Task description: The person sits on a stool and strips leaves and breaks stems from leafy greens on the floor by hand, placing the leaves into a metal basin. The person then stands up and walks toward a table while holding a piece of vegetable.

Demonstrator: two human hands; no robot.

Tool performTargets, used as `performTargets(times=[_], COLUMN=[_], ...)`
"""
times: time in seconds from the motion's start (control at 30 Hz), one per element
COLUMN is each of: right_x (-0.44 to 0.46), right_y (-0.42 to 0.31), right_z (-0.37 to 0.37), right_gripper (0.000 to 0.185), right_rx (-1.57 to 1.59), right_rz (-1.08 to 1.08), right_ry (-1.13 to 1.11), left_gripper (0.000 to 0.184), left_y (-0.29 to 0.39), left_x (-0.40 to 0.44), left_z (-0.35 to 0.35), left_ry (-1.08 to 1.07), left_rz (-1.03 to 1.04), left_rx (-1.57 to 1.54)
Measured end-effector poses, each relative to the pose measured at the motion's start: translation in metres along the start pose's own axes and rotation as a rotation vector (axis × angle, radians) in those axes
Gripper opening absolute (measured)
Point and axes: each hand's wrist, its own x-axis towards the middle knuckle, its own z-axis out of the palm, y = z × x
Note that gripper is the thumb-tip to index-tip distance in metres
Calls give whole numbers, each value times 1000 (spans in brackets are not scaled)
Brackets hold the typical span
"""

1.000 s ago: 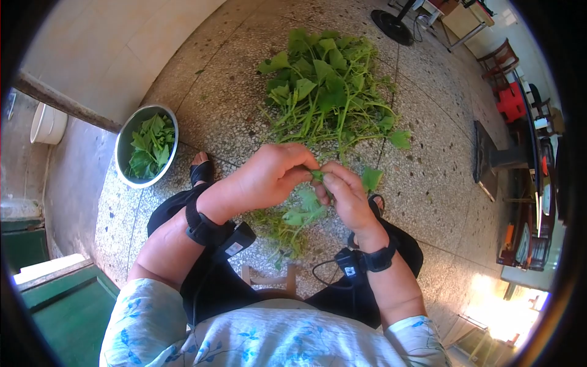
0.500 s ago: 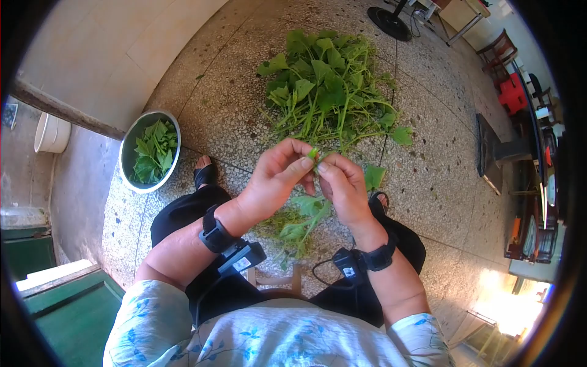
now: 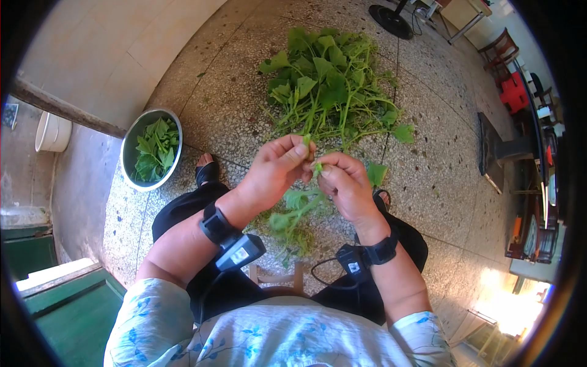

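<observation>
My left hand (image 3: pixel 275 166) is closed in a pinch on a green stem (image 3: pixel 307 140), whose tip shows above the thumb. Close beside it, my right hand (image 3: pixel 345 183) pinches a small green piece (image 3: pixel 318 167) between thumb and forefinger. Beneath the hands hangs a leafy green shoot (image 3: pixel 299 205); my fingers hide how it joins the stem. On the floor in front of my hands lies a large heap of leafy vines (image 3: pixel 330 82). Thin green scraps (image 3: pixel 299 241) lie on the floor between my legs.
A metal basin (image 3: pixel 126 160) with picked leaves (image 3: pixel 156 150) stands at the left by my foot. One loose leaf (image 3: pixel 376 174) lies right of my hands. A white bucket (image 3: pixel 53 133) is at far left, a black stand base (image 3: pixel 391 22) at the back.
My hands have drawn slightly apart, with a green piece now showing at the right fingertips. The hanging shoot has shifted a little left.
</observation>
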Motion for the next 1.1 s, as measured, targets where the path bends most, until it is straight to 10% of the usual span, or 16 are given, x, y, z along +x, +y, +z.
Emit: performTargets(times=[0.23, 0.47, 0.53, 0.63, 0.87, 1.1], right_x=[-3, 0, 1, 2, 1, -2], right_y=[-2, -2, 0, -3, 2, -3], right_z=[3, 2, -1, -5, -5, -7], right_gripper=[10, 12, 11, 9, 2, 3], right_rx=[8, -280, -270, -225, 134, 131], right_rz=[-69, -114, -85, -4, 82, 44], right_ry=[39, 197, 200, 183, 204, 196], left_gripper=[20, 14, 15, 17, 17, 11], left_y=[8, 11, 7, 13, 10, 12], left_x=[2, -1, 2, 3, -2, 4], left_z=[-3, -4, -8, -6, 4, -9], left_ry=[-70, 16, -17, -79, -117, -83], left_rz=[-107, 11, 480, 549, 405, 36], left_rx=[-451, 504, 971, 1082, 1063, 277])
